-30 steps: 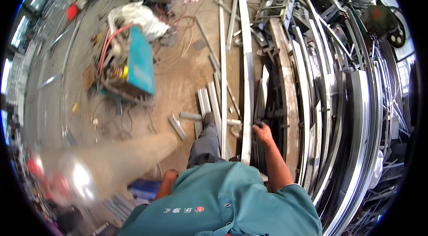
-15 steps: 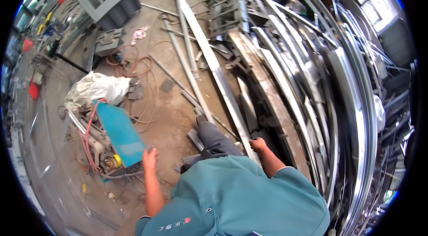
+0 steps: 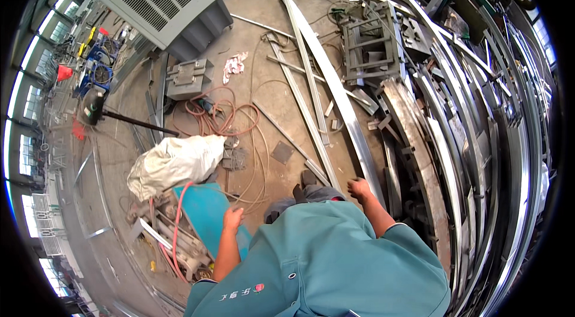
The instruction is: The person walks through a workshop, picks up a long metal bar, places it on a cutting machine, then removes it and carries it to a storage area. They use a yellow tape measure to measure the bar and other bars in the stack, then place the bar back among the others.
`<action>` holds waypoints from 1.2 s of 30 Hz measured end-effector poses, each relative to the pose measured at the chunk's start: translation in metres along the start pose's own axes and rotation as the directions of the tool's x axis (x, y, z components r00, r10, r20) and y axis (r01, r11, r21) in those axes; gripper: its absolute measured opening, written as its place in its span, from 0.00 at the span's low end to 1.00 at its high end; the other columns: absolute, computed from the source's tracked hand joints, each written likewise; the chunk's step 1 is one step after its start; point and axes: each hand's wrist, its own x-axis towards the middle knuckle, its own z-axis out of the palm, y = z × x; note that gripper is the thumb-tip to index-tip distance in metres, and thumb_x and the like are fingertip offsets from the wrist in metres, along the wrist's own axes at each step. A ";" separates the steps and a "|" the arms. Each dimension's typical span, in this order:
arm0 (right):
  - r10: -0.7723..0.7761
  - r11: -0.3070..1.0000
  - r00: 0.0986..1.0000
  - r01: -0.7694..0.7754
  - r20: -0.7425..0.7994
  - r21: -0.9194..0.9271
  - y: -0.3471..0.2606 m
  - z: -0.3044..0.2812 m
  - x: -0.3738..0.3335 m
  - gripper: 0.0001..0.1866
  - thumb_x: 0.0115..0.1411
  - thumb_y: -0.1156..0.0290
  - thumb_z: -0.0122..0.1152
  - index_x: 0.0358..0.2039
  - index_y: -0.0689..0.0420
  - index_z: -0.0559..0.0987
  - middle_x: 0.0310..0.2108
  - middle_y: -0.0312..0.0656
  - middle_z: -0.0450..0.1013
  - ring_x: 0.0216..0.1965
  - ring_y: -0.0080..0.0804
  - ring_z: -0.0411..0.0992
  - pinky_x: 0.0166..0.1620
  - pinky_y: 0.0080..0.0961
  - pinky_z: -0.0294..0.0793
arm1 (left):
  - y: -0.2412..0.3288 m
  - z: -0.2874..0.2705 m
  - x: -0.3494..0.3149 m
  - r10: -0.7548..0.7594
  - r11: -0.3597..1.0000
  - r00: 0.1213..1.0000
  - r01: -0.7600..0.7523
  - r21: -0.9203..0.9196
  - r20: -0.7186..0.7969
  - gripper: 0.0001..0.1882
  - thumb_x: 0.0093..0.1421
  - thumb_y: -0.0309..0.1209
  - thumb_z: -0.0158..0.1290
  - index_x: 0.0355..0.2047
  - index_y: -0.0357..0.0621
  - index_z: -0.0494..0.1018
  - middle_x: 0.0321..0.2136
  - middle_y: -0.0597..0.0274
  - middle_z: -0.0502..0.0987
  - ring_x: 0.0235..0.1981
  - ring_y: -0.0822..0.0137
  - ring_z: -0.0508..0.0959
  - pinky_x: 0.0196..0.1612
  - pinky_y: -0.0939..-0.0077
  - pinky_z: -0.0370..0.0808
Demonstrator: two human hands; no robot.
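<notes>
My left hand (image 3: 232, 219) hangs loosely curled at the left of my body. Nothing shows in it, and it appears over a flat teal panel (image 3: 206, 212). On the other side my right hand (image 3: 359, 189) is curled into a loose fist, with no object visible in it. Beside it in the picture runs a long, shiny metal bar (image 3: 353, 125); no grip on the bar shows. A thinner metal profile (image 3: 301, 107) lies on the floor ahead of me.
Long metal profiles (image 3: 520, 197) and a rusty beam (image 3: 413, 155) crowd the right. To the left lie a whitish sack (image 3: 173, 164) and a coiled reddish hose (image 3: 212, 122). Farther off are a grey metal box (image 3: 190, 79), a pink-and-white rag (image 3: 235, 67) and a large grey vented unit (image 3: 150, 2).
My view has moved forward and turned: the vented unit looms larger, and the sack and teal panel sit lower and farther right. Both hands appear closer to my body, still without a visible object.
</notes>
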 end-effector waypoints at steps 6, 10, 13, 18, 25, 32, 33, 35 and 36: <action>-0.501 0.805 0.864 0.488 0.054 -0.337 -0.232 0.068 -0.007 0.24 0.60 0.62 0.61 0.50 0.68 0.77 0.38 0.48 0.79 0.36 0.32 0.77 0.41 0.29 0.77 | 0.041 -0.021 0.083 -0.113 0.991 0.987 0.120 0.055 -0.116 0.19 0.59 0.30 0.57 0.48 0.32 0.72 0.29 0.55 0.78 0.24 0.66 0.77 0.20 0.72 0.69; -0.555 0.743 0.828 0.535 0.075 -0.402 -0.329 0.117 0.023 0.26 0.60 0.59 0.63 0.52 0.65 0.77 0.45 0.52 0.79 0.44 0.38 0.78 0.50 0.31 0.75 | 0.072 -0.017 0.149 -0.042 0.904 0.999 0.025 0.427 0.030 0.16 0.58 0.31 0.56 0.44 0.33 0.74 0.27 0.55 0.77 0.24 0.65 0.77 0.20 0.71 0.70; -0.488 0.696 0.812 0.583 0.320 -0.419 -0.411 0.175 0.016 0.30 0.59 0.54 0.63 0.55 0.63 0.76 0.52 0.53 0.76 0.54 0.43 0.74 0.57 0.33 0.71 | 0.096 -0.015 0.224 0.082 0.802 0.987 -0.149 0.579 0.139 0.16 0.58 0.31 0.56 0.44 0.33 0.74 0.26 0.55 0.77 0.23 0.65 0.77 0.21 0.71 0.71; -0.313 0.682 0.617 0.675 0.722 -0.281 -0.510 0.262 0.016 0.29 0.59 0.53 0.59 0.54 0.62 0.77 0.52 0.54 0.75 0.53 0.47 0.74 0.56 0.36 0.71 | 0.272 -0.032 0.346 0.069 0.944 0.982 -0.122 0.307 0.177 0.16 0.56 0.31 0.56 0.43 0.34 0.75 0.24 0.56 0.76 0.22 0.65 0.76 0.21 0.70 0.72; -0.305 0.426 0.415 0.864 0.857 -0.266 -0.658 0.319 0.108 0.27 0.59 0.55 0.55 0.51 0.63 0.78 0.46 0.57 0.76 0.49 0.50 0.75 0.52 0.39 0.73 | 0.604 -0.050 0.453 0.202 0.972 0.978 -0.206 -0.115 -0.048 0.23 0.60 0.29 0.56 0.55 0.33 0.70 0.33 0.56 0.79 0.23 0.71 0.76 0.20 0.77 0.70; -0.277 0.532 0.525 0.782 0.805 -0.327 -0.823 0.323 0.197 0.26 0.60 0.54 0.55 0.51 0.60 0.79 0.47 0.56 0.77 0.50 0.52 0.75 0.53 0.41 0.72 | 0.777 0.024 0.565 0.220 0.967 0.975 -0.219 0.132 0.004 0.26 0.60 0.33 0.57 0.57 0.36 0.69 0.33 0.56 0.79 0.26 0.69 0.77 0.22 0.71 0.71; -0.261 0.512 0.555 0.773 0.790 -0.373 -0.859 0.321 0.208 0.26 0.60 0.54 0.55 0.51 0.59 0.79 0.47 0.56 0.77 0.50 0.52 0.75 0.53 0.42 0.72 | 0.803 0.035 0.560 0.067 0.992 0.997 -0.070 0.110 0.034 0.26 0.59 0.34 0.58 0.57 0.41 0.70 0.30 0.59 0.77 0.25 0.69 0.76 0.22 0.71 0.69; -0.261 0.500 0.563 0.774 0.784 -0.389 -0.909 0.311 0.246 0.26 0.59 0.52 0.56 0.52 0.55 0.79 0.48 0.54 0.77 0.51 0.51 0.74 0.54 0.42 0.71 | 0.819 0.055 0.594 0.123 0.971 0.987 -0.140 0.192 0.099 0.24 0.60 0.34 0.58 0.56 0.42 0.70 0.27 0.61 0.76 0.23 0.70 0.74 0.20 0.72 0.66; -0.259 0.483 0.582 0.769 0.771 -0.418 -0.939 0.300 0.254 0.26 0.59 0.51 0.56 0.52 0.55 0.79 0.49 0.53 0.77 0.51 0.51 0.74 0.54 0.42 0.71 | 0.831 0.065 0.598 0.074 0.983 0.991 -0.091 0.158 0.112 0.24 0.60 0.33 0.57 0.56 0.42 0.70 0.26 0.61 0.75 0.22 0.70 0.73 0.20 0.72 0.65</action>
